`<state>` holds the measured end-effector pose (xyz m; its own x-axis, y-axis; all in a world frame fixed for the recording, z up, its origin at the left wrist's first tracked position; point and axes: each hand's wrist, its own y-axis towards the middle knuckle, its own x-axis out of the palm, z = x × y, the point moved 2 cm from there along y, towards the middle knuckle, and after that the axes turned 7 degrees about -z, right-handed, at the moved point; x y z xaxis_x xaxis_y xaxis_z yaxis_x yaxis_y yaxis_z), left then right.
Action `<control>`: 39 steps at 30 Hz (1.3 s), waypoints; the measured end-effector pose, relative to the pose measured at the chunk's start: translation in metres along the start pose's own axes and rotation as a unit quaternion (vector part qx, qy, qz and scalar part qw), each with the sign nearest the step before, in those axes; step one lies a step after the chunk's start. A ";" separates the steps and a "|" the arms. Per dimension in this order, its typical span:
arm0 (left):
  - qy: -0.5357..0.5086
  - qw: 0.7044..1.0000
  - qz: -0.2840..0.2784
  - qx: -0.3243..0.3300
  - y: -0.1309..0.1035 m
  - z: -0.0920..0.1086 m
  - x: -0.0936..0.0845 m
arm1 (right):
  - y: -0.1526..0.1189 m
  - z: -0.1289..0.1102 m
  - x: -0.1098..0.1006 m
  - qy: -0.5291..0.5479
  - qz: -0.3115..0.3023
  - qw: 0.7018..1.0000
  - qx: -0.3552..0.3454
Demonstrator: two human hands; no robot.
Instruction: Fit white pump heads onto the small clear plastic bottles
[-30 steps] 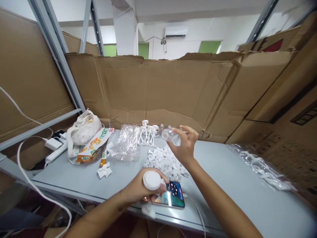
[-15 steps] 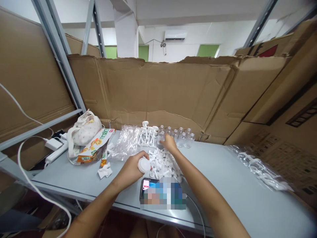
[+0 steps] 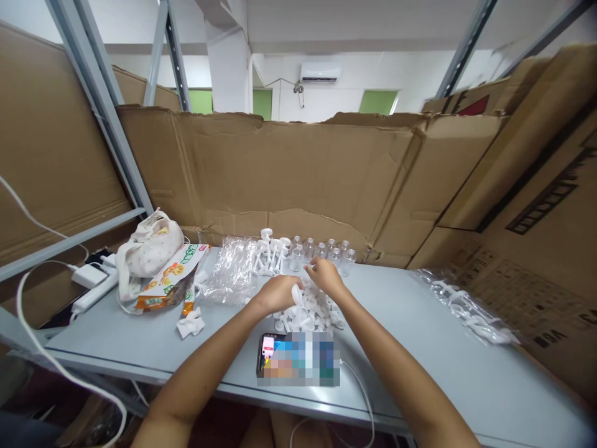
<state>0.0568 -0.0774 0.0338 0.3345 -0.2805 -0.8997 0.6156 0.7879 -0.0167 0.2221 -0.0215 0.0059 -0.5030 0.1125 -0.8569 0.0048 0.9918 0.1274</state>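
My left hand [image 3: 278, 294] is closed around a white plastic piece with a round disc [image 3: 297, 295], now seen nearly edge-on. Its fingertips are hidden behind the hand. My right hand [image 3: 326, 277] is beside it, thumb and fingers pinched together just in front of several clear small bottles [image 3: 334, 255]. Whatever lies in that pinch is too small or hidden to make out. Below both hands spreads a pile of small white plastic parts [image 3: 305, 318]. Left of the bottles stand several white disc-and-stem pieces [image 3: 270, 254].
A phone [image 3: 298, 359] with a cable lies at the table's front edge. Clear plastic wrap [image 3: 232, 270], a snack packet [image 3: 173, 279], crumpled tissue [image 3: 191, 323] and a white cloth bag [image 3: 152, 246] are on the left. Bagged white parts [image 3: 466, 306] lie right. Cardboard [image 3: 298, 168] walls the back.
My left hand has moved forward and right, turning the white disc from face-on to edge-on. My right hand has drawn back slightly from the bottles, bringing the hands closer together. The view shifted a little.
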 end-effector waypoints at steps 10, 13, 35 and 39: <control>-0.075 0.986 0.146 0.022 -0.008 0.025 -0.019 | -0.052 -0.009 -0.033 0.264 -0.139 0.934 -0.199; -0.042 0.982 0.177 0.044 -0.009 0.038 -0.019 | -0.071 -0.024 -0.041 0.308 -0.156 0.903 -0.254; 0.009 0.972 0.214 -0.094 -0.004 -0.024 -0.054 | -0.074 0.027 -0.054 0.353 -0.025 0.928 -0.121; 0.015 0.962 0.222 -0.160 0.038 -0.053 -0.058 | -0.075 0.046 -0.045 0.357 -0.023 0.928 -0.103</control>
